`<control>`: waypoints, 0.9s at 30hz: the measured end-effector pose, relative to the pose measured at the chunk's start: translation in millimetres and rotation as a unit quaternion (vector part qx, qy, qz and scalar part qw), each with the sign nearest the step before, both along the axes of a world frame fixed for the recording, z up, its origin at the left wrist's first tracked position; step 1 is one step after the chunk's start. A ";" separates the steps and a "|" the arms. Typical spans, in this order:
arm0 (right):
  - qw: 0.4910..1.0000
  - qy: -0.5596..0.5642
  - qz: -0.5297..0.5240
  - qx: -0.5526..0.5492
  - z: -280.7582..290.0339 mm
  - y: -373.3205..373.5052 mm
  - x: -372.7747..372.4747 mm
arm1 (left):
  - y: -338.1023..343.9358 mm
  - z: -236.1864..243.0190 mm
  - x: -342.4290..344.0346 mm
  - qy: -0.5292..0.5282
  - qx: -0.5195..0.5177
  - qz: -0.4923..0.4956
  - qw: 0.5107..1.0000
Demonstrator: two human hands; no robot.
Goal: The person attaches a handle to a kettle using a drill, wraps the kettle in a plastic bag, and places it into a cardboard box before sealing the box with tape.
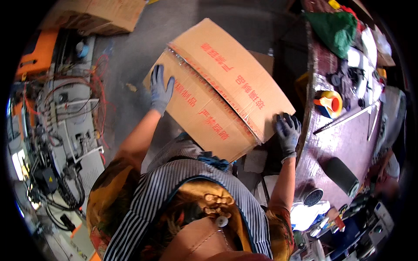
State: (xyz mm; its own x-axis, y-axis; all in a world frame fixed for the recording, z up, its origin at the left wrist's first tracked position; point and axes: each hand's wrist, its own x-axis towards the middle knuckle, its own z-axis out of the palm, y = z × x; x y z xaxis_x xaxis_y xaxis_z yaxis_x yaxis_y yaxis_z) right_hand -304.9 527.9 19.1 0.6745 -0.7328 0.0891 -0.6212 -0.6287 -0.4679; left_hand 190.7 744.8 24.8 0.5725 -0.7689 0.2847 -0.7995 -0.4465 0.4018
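A large brown cardboard box (254, 82) with red printing lies turned at an angle in front of my body. Its top flaps meet along a dark slit with torn tape. My left hand (161, 91), in a grey glove, rests against the box's left side, its fingers extended along the cardboard and its thumb apart. At the right corner my right hand (288, 132), also gloved in grey, curls its fingers over the edge. Between them the two hands hold the box. Whatever supports it from below is hidden.
On the right, a table (320, 145) bears an orange tape dispenser (329, 104), a green bag (335, 30) and a dark cylinder (342, 176). Wired machinery (72, 113) lines the left. Another cardboard box (102, 15) stands at the far left. A person's arm (385, 167) shows at far right.
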 end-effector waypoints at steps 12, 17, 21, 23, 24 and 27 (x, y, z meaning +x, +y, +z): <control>0.913 0.222 -0.246 -0.239 2.3 -153.9 -88.3 | -96.8 -81.2 73.0 0.011 0.193 0.143 0.971; 0.935 0.283 -0.152 -0.151 -39.4 -214.7 -118.3 | -93.8 -80.5 97.6 0.074 0.232 0.164 0.956; 0.918 0.345 -0.149 -0.124 -30.0 -221.0 -98.9 | -95.6 -62.1 102.8 0.085 0.280 0.151 0.944; 0.923 0.331 -0.147 -0.133 -25.1 -226.1 -111.6 | -104.5 -57.4 107.0 0.145 0.241 0.105 0.954; 0.925 0.318 -0.170 -0.123 -23.8 -225.4 -119.9 | -111.5 -58.4 106.4 0.176 0.226 0.089 0.954; 0.964 0.143 -0.218 -0.043 4.6 -203.5 -83.5 | -104.5 -58.9 115.2 0.225 0.186 0.081 0.953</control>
